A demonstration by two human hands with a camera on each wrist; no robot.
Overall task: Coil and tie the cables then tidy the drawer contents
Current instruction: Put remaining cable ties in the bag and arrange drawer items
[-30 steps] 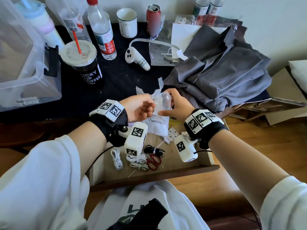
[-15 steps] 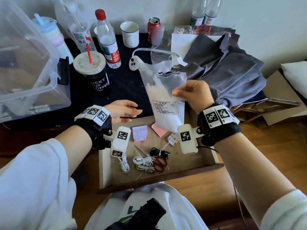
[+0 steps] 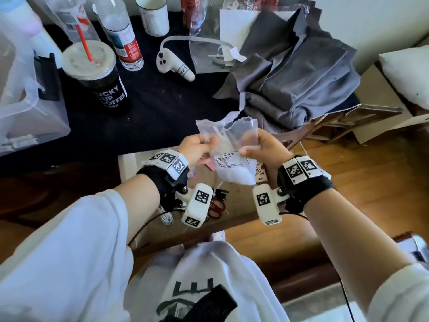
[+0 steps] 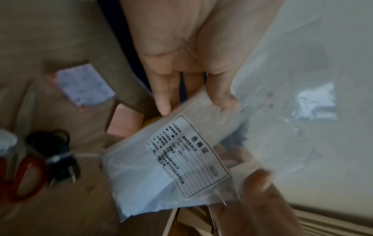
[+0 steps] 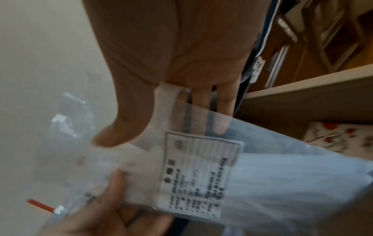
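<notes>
A clear plastic bag (image 3: 228, 145) with a printed label and white contents hangs above the open wooden drawer (image 3: 130, 163). My left hand (image 3: 199, 146) pinches its upper left edge; my right hand (image 3: 260, 147) pinches its upper right edge, so the torn mouth is spread between them. The left wrist view shows the bag (image 4: 167, 161) and its label close up, and the right wrist view shows the bag (image 5: 201, 172) held by both hands. In the drawer lie red scissors (image 3: 217, 206), a black plug cable (image 4: 60, 156), a white cable (image 3: 167, 218) and sticky notes (image 4: 84, 87).
The black-covered desk behind the drawer holds a coffee cup with a red straw (image 3: 102, 75), a water bottle (image 3: 123, 33), a white controller (image 3: 174, 66), a mug (image 3: 154, 15) and grey cloth (image 3: 297, 73). A clear storage box (image 3: 27, 94) stands at left. Cardboard (image 3: 376, 112) lies at right.
The left hand, half a second ago free beside the drawer, has come up and taken the bag's left edge. The right hand has lowered the bag toward the drawer.
</notes>
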